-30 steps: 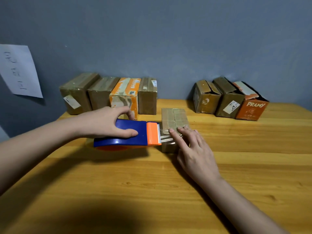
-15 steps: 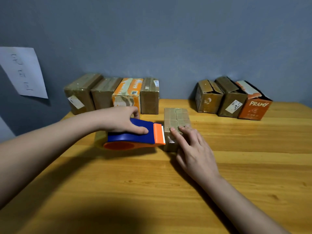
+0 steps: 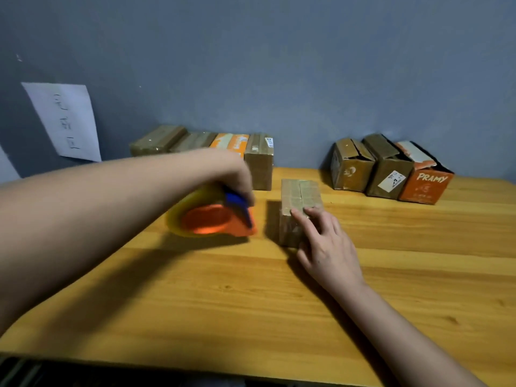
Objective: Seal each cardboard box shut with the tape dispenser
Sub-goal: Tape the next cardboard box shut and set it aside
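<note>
A small brown cardboard box (image 3: 300,196) wrapped in clear tape lies in the middle of the wooden table (image 3: 251,297). My right hand (image 3: 325,244) rests on its near end, fingers straight, pressing the top. My left hand (image 3: 237,174) grips the blue handle of the orange tape dispenser (image 3: 212,219), which is tilted so that its round orange side and yellowish tape roll face me. The dispenser is blurred and stands a short gap to the left of the box, not touching it.
Several taped boxes (image 3: 258,163) line the wall at the back left. Three boxes with loose flaps, one orange one marked PRAMY (image 3: 425,182), stand at the back right. A white paper sheet (image 3: 65,121) hangs on the grey wall at left.
My left hand has pulled the dispenser away from the box to the left and tipped it on its side. My right hand stays pressed on the box.
</note>
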